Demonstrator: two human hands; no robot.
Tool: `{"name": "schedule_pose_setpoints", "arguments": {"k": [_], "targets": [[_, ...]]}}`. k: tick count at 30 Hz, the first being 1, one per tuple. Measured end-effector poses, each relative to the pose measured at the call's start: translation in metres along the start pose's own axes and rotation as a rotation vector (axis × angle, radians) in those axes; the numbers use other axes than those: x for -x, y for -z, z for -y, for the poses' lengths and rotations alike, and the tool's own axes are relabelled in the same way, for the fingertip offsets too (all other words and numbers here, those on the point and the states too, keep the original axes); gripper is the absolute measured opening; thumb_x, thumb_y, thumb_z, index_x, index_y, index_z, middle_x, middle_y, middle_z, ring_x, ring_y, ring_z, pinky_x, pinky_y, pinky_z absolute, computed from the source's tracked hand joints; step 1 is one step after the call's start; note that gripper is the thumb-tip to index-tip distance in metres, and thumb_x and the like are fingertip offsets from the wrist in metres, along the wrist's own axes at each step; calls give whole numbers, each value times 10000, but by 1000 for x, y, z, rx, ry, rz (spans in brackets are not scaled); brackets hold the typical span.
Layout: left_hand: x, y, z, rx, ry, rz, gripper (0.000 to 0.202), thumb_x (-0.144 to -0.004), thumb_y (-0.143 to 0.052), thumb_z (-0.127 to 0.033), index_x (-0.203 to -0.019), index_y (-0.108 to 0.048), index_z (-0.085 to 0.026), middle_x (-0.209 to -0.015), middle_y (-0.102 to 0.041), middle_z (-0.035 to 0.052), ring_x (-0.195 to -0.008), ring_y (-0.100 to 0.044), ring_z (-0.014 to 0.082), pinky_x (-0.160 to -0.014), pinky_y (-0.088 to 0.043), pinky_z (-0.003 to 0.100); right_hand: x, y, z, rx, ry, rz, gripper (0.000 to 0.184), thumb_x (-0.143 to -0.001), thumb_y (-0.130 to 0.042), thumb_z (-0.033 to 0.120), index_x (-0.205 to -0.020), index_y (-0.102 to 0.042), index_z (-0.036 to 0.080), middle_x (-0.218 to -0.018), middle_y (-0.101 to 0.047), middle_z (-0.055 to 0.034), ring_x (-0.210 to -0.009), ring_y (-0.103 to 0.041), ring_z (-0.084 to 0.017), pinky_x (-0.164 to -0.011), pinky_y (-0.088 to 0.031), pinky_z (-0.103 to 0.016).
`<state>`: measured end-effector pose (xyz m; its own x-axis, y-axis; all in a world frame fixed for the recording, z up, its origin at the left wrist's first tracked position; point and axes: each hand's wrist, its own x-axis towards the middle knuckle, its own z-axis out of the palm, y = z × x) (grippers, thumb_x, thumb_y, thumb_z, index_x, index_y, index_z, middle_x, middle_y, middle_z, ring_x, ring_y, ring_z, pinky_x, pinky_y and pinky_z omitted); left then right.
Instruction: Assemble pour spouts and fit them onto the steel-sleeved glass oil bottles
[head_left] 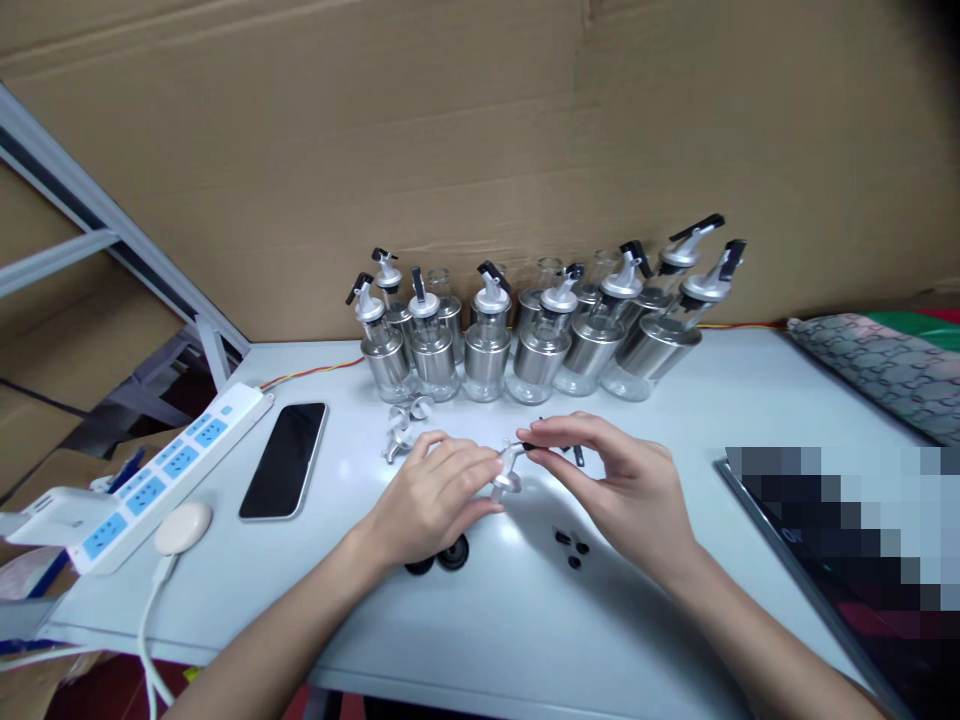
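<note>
Over the middle of the table, my left hand [439, 495] pinches a silver-grey bottle pourer spout [508, 481]. My right hand [619, 480] grips a small black lever cap [527, 447] between thumb and fingers, at the top of the spout. Whether the cap is fastened to it, I cannot tell. Several loose pourer spouts [401, 440] lie beyond my left hand. Black round rings [453, 552] lie on the table, partly under that hand. Small black plugs [574, 548] rest below my right hand. More black levers [577, 456] are partly hidden behind its fingers.
Glass oil bottles with steel sleeves [487, 350] stand in rows at the back, several topped with pourers. A phone [285, 460], a power strip [172, 470] and a white round charger [183, 527] lie left. A dark-screened device [810, 570] sits right. Cardboard [480, 150] walls the back.
</note>
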<state>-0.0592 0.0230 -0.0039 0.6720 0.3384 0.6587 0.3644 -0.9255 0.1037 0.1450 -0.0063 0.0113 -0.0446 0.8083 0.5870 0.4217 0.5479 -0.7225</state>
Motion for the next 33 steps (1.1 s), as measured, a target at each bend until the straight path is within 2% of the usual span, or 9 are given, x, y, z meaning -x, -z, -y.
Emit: {"name": "schedule_pose_setpoints", "arguments": {"k": [5,11,17,20,24,26,28,31,33], "targets": [[0,0,-1,-30,-25,-33,189,-971,-443,-245,-1128,-475,-144,-976,-698,79,-916,-638,164,-817,-443,322,1,-1,-1,-189,-245,-25,190,-764,-740,273,-927,-653,227,-810,-740,-22,-793,-723,-230,-808,-552,-366],[2,-3,-1,-7,-44,-49,234,-947,-487,-211,-1168,-481,-132,-999,-680,106,-950,-612,178,-810,-446,312,-1,-2,-2,-271,-343,-14,236,-725,-770,328,-908,-666,223,-728,-732,-19,-837,-715,-250,-901,-501,-421],[-3,0,0,-25,-34,7,240,-968,-446,-276,-1137,-502,-115,-989,-697,90,-960,-625,169,-828,-423,306,-2,-8,-5,-312,-349,72,190,-763,-718,351,-877,-698,200,-855,-706,-49,-780,-670,-193,-752,-537,-334],[-4,5,5,3,-30,35,290,-965,-446,-335,-1151,-496,-118,-1007,-699,83,-981,-625,170,-848,-416,307,-1,-10,-6,-324,-404,121,181,-762,-709,354,-852,-709,197,-811,-686,-40,-739,-636,-177,-706,-515,-311],[-2,16,14,74,122,96,339,-977,-391,-369,-1162,-506,-110,-1070,-671,120,-989,-612,203,-842,-436,322,-2,-7,-9,-355,-502,61,236,-732,-731,403,-823,-685,190,-750,-668,-29,-701,-618,-169,-649,-491,-280],[-2,23,16,105,259,158,257,-974,-386,-301,-1044,-570,-135,-930,-684,78,-845,-626,181,-758,-440,292,-4,-5,-10,-377,-534,12,271,-719,-737,435,-816,-671,190,-728,-657,-22,-677,-607,-157,-623,-482,-262],[-2,28,14,124,347,299,210,-949,-436,-269,-912,-608,-154,-785,-664,34,-708,-607,157,-665,-417,258,-7,-3,-10,-406,-553,-13,291,-709,-743,453,-808,-662,192,-699,-648,-13,-657,-600,-145,-612,-477,-246],[-4,32,11,122,404,540,162,-895,-538,-286,-829,-625,-167,-746,-647,12,-664,-590,151,-612,-380,242,-8,-3,-9,-437,-562,-14,292,-704,-752,452,-802,-655,194,-685,-648,-6,-651,-602,-135,-617,-481,-234],[-4,32,10,109,438,623,150,-875,-575,-291,-802,-626,-170,-759,-644,7,-671,-586,149,-608,-367,238,-8,-3,-8,-436,-558,-14,285,-711,-751,447,-799,-653,195,-668,-642,-1,-643,-599,-129,-611,-476,-226]]}}
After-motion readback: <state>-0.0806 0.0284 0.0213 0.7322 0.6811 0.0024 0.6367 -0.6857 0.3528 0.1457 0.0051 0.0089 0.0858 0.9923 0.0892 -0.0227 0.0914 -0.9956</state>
